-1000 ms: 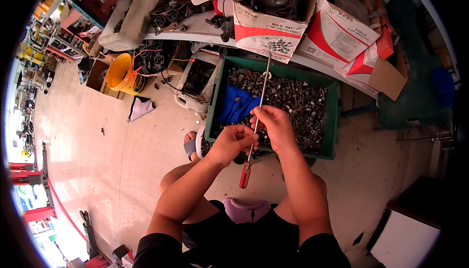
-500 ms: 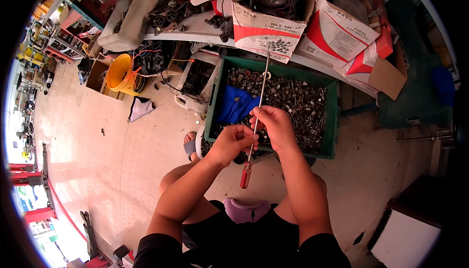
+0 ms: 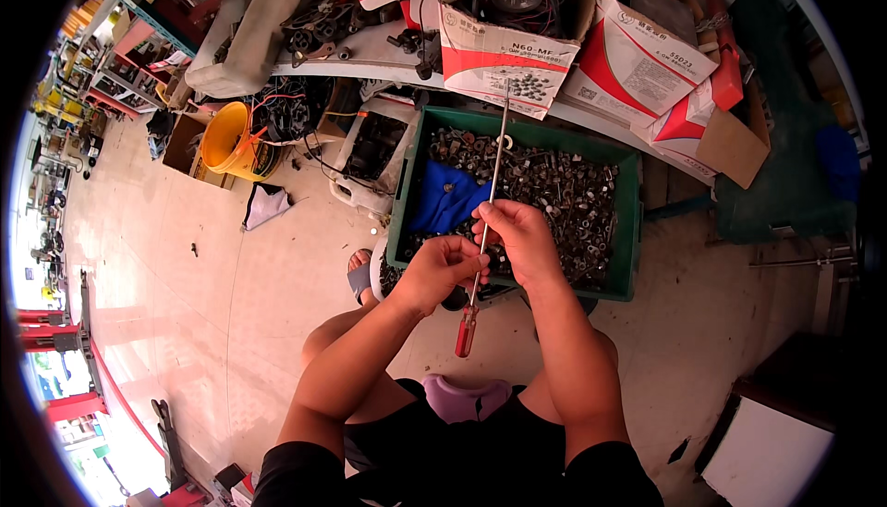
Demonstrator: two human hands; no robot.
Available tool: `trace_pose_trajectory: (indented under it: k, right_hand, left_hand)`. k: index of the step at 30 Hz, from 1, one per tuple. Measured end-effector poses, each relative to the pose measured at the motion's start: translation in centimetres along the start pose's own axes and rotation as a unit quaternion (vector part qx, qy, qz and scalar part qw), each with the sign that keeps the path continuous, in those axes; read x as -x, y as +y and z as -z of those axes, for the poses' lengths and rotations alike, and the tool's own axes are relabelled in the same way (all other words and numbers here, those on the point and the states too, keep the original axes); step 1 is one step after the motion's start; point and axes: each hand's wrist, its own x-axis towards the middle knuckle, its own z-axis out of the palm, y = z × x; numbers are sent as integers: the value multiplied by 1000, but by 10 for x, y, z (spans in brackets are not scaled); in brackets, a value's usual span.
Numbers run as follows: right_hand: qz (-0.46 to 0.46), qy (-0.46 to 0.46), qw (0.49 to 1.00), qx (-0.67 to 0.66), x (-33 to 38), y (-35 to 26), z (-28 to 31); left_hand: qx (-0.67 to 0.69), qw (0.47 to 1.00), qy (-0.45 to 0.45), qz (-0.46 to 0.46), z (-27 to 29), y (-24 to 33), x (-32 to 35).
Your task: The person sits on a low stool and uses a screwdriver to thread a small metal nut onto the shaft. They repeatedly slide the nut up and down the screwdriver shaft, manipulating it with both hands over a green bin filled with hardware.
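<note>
A long screwdriver [image 3: 497, 167] with a red handle is held between my two hands, its thin metal shaft pointing away from me and its handle hanging toward my lap. My left hand [image 3: 444, 269] pinches the shaft just above the handle. Farther up, my right hand [image 3: 517, 237] grips the same shaft with thumb and fingers. Both hands hover over the near edge of a green crate [image 3: 632, 230] filled with loose nuts, bolts and washers [image 3: 554, 183]. A blue cloth [image 3: 442, 195] lies on the hardware, left of my right hand.
Beyond the crate runs a low shelf [image 3: 379, 56] with metal parts and red-and-white cardboard boxes [image 3: 504, 59]. To the left stand a yellow bucket [image 3: 228, 142] and a cut-open pale plastic jug [image 3: 371, 148]. A dark cabinet with a white panel [image 3: 767, 456] is at lower right.
</note>
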Motion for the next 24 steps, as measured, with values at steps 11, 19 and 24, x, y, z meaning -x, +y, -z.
trace_pose_trajectory:
  k: [11,19,24]
  right_hand:
    - [10,-7,1000,29,-2,2,3]
    - [-12,-20,999,-22,3,-8,1]
    - [2,-24,1000,1,3,-8,3]
  left_hand:
    - [43,998,-16,31,0,1,-1]
    - [102,993,-27,53,-1,0,1]
    - [129,990,-19,57,-3,2,2]
